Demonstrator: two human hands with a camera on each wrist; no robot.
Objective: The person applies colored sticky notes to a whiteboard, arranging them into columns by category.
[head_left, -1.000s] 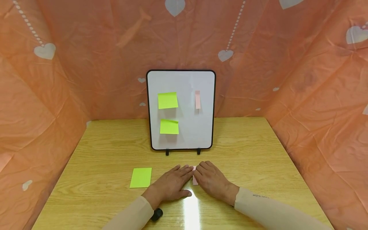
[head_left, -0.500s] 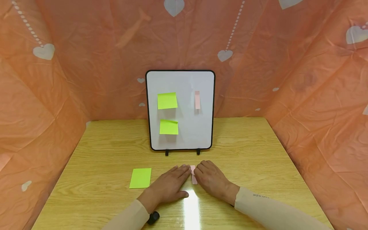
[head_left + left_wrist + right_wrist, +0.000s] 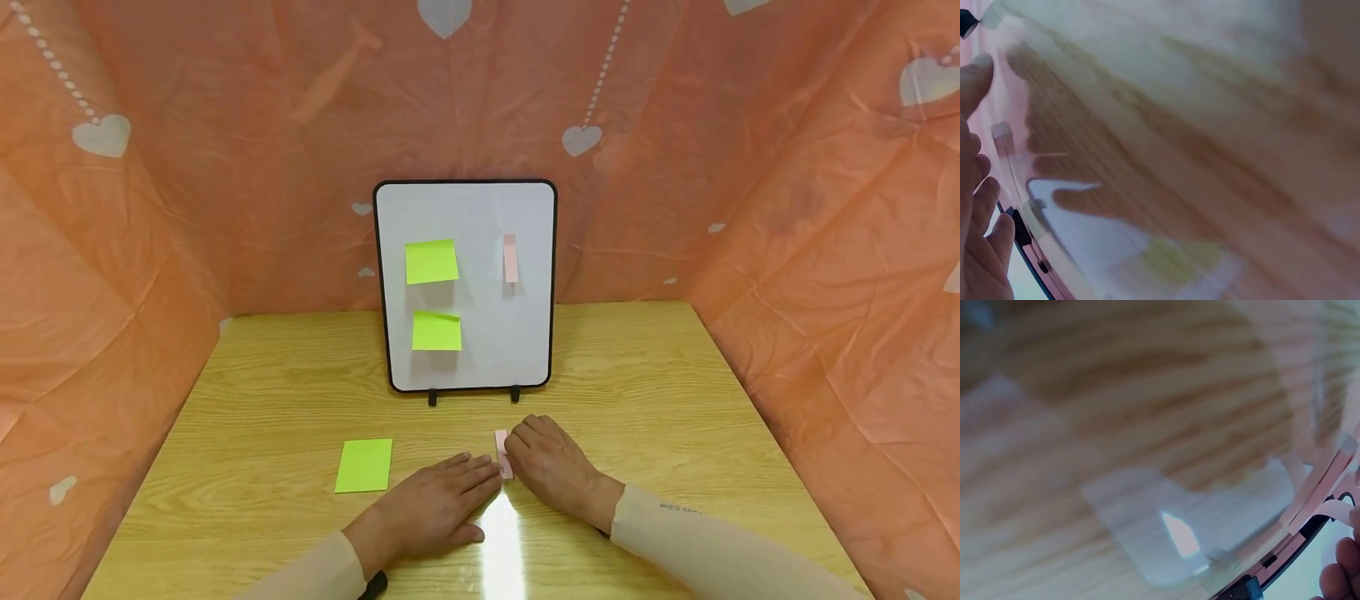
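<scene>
Before whiteboard [image 3: 465,283], on wooden table [image 3: 660,400], head view: I see pink sticky strip [image 3: 502,451] lying flat. Right hand [image 3: 551,471] touches its right edge, fingers loosely curved, no clear pinch. Left hand [image 3: 435,508] flat, fingers straight, just left of strip. Green sticky pad [image 3: 364,465] further left.
Left wrist view: fingers [image 3: 975,206] relaxed, blurred tabletop.
Right wrist view: only fingertips [image 3: 1338,575], grip cannot tell.

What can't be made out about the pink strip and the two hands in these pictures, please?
- Pink strip: head view, its right edge hidden under the right hand; whether fingertips pinch it is unclear.
- Left hand: left wrist view is blurred, hand cut by the edge.
- Right wrist view: blurred, only fingertips at the corner.
</scene>
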